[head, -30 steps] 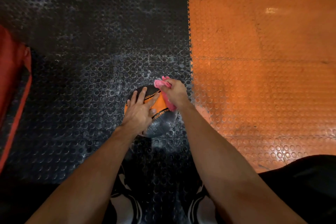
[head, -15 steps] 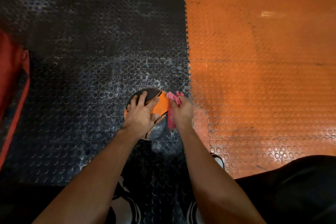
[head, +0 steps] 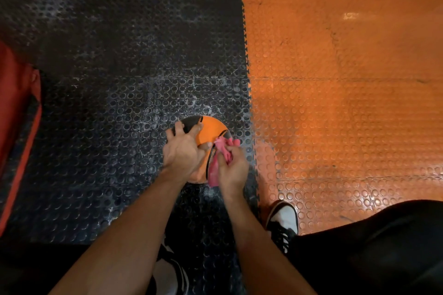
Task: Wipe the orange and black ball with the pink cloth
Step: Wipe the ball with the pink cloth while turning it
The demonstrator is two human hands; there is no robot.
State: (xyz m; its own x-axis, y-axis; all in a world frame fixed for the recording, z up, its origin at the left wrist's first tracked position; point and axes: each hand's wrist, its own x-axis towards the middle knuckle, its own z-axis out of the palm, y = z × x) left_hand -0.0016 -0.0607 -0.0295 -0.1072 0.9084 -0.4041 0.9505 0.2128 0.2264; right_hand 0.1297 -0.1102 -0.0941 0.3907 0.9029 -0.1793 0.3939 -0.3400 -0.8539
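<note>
The orange and black ball [head: 210,129] rests on the black studded floor mat, near the seam with the orange mat. My left hand [head: 183,151] lies spread over the ball's left and near side, fingers apart, holding it steady. My right hand [head: 233,169] is closed around the crumpled pink cloth [head: 221,154] and presses it against the ball's right near side. Both hands and the cloth hide the ball's near half.
The black studded mat [head: 119,115] meets the orange studded mat [head: 335,103] just right of the ball. A red padded object [head: 16,122] stands at the left edge. My shoes [head: 282,222] and dark-clothed leg [head: 371,246] are close below.
My right hand has slid the pink cloth from the ball's top down its right side toward me. The left hand stays on the ball, which has turned to show more orange.
</note>
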